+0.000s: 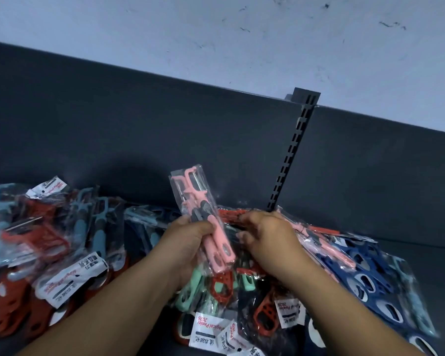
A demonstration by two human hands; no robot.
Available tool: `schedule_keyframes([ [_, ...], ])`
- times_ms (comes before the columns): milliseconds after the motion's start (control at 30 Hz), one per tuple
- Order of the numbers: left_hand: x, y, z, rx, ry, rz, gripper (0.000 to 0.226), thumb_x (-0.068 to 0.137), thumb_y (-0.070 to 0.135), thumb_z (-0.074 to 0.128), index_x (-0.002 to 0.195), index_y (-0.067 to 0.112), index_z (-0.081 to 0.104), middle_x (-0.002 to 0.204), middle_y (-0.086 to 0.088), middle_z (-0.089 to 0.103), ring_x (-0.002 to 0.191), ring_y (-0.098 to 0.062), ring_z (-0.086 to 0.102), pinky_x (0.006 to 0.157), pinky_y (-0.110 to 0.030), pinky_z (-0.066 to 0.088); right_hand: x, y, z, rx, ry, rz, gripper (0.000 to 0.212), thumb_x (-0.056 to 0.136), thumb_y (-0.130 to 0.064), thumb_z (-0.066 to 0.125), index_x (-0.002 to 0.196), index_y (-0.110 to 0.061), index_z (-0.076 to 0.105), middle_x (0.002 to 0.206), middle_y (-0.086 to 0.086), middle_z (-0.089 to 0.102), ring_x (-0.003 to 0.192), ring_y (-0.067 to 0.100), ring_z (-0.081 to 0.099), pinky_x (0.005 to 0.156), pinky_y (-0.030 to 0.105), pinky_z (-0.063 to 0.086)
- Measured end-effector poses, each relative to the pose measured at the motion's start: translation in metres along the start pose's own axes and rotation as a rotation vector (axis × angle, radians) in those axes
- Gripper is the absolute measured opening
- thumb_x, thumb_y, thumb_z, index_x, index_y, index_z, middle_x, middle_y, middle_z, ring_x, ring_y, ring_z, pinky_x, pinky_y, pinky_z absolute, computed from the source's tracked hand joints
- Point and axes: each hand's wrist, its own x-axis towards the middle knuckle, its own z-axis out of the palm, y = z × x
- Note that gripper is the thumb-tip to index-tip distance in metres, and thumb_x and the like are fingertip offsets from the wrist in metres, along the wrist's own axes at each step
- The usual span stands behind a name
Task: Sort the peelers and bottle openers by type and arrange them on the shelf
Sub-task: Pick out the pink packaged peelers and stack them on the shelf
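Observation:
My left hand (190,240) grips a pink peeler (203,214) sealed in a clear bag and holds it upright above the heap. My right hand (267,235) reaches into the mixed pile (242,286) of bagged peelers and bottle openers, its fingers curled among the packets; what they hold is hidden. Another pink peeler (326,250) lies just right of that hand. Blue peelers (100,217) and red bottle openers (34,240) are piled at the left. Navy bottle openers (365,276) lie at the right.
The dark shelf's back panel (165,140) rises behind the piles, with a slotted upright (290,155) at its middle. Bare shelf surface (421,258) lies at the far right. A pale wall (242,34) stands above.

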Motion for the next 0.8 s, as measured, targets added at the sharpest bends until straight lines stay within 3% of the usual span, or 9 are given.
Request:
schedule_keyframes([
  [67,-0.002,0.003,-0.004,0.022,-0.003,0.009,0.017,0.089,-0.004,0.052,0.098,0.008,0.061,0.073,-0.01,0.07,0.067,-0.023,0.066,0.057,-0.03,0.05,0.005,-0.001,0.002,-0.176,-0.127,-0.005,0.029,0.09,-0.03,0.058,0.119,-0.029,0.06,0.113,-0.003,0.065,0.109,0.023,0.048,0.092,0.033,0.04],
  [133,-0.005,0.004,-0.008,0.059,0.007,0.025,0.017,0.09,-0.004,0.052,0.101,0.006,0.059,0.063,-0.01,0.066,0.061,-0.027,0.063,0.049,-0.025,0.048,0.008,-0.004,0.006,-0.266,-0.185,-0.004,0.017,0.089,-0.025,0.056,0.106,-0.024,0.061,0.109,0.0,0.065,0.107,0.026,0.048,0.09,0.037,0.037],
  [233,-0.009,0.006,-0.013,0.065,0.025,0.033,0.017,0.089,-0.003,0.052,0.097,0.011,0.059,0.072,-0.01,0.068,0.064,-0.024,0.065,0.054,-0.027,0.048,0.013,-0.011,0.007,-0.359,-0.258,0.031,0.012,0.088,-0.016,0.053,0.098,-0.021,0.059,0.104,0.002,0.06,0.108,0.026,0.047,0.094,0.042,0.035],
  [333,-0.013,0.006,-0.017,0.074,0.01,0.033,0.017,0.09,-0.002,0.053,0.096,0.013,0.058,0.068,-0.008,0.068,0.061,-0.022,0.065,0.056,-0.028,0.047,0.02,-0.014,0.004,-0.331,-0.324,0.076,0.005,0.088,-0.023,0.053,0.089,-0.023,0.058,0.092,-0.002,0.054,0.103,0.024,0.048,0.097,0.043,0.032],
  [500,-0.018,0.008,-0.022,0.106,-0.004,0.058,0.021,0.09,0.001,0.055,0.103,0.017,0.061,0.071,-0.008,0.071,0.066,-0.025,0.066,0.062,-0.034,0.052,0.02,-0.01,-0.012,-0.021,-0.084,0.184,0.019,0.094,-0.036,0.052,0.109,-0.038,0.064,0.095,-0.011,0.065,0.108,0.022,0.055,0.096,0.037,0.033],
  [567,-0.02,0.01,-0.02,0.108,0.0,0.063,0.022,0.09,0.001,0.055,0.101,0.019,0.062,0.076,-0.01,0.072,0.07,-0.028,0.067,0.065,-0.039,0.054,0.02,-0.013,-0.019,0.174,0.089,0.179,0.014,0.093,-0.039,0.055,0.102,-0.042,0.065,0.086,-0.017,0.068,0.1,0.016,0.06,0.096,0.036,0.039],
  [633,-0.022,0.011,-0.015,0.118,0.001,0.076,0.021,0.09,0.001,0.055,0.1,0.018,0.062,0.075,-0.009,0.073,0.072,-0.028,0.068,0.067,-0.039,0.054,0.021,-0.018,-0.029,0.475,0.223,0.125,0.01,0.093,-0.033,0.057,0.095,-0.034,0.067,0.079,-0.016,0.071,0.086,0.01,0.066,0.089,0.036,0.049],
  [733,-0.026,0.014,-0.006,0.133,-0.026,0.093,0.019,0.091,0.001,0.054,0.103,0.014,0.062,0.081,-0.011,0.073,0.072,-0.026,0.068,0.061,-0.034,0.053,0.014,-0.027,-0.047,0.808,0.097,0.085,0.014,0.095,-0.019,0.058,0.086,-0.015,0.068,0.066,-0.008,0.066,0.063,0.01,0.06,0.069,0.027,0.049],
  [800,-0.026,0.014,0.0,0.142,-0.053,0.099,0.022,0.091,0.001,0.054,0.108,0.013,0.062,0.087,-0.013,0.073,0.074,-0.027,0.069,0.061,-0.034,0.052,0.006,-0.028,-0.051,0.883,-0.102,0.129,0.015,0.093,-0.016,0.059,0.088,-0.004,0.066,0.076,0.01,0.064,0.072,0.022,0.056,0.075,0.04,0.05],
])
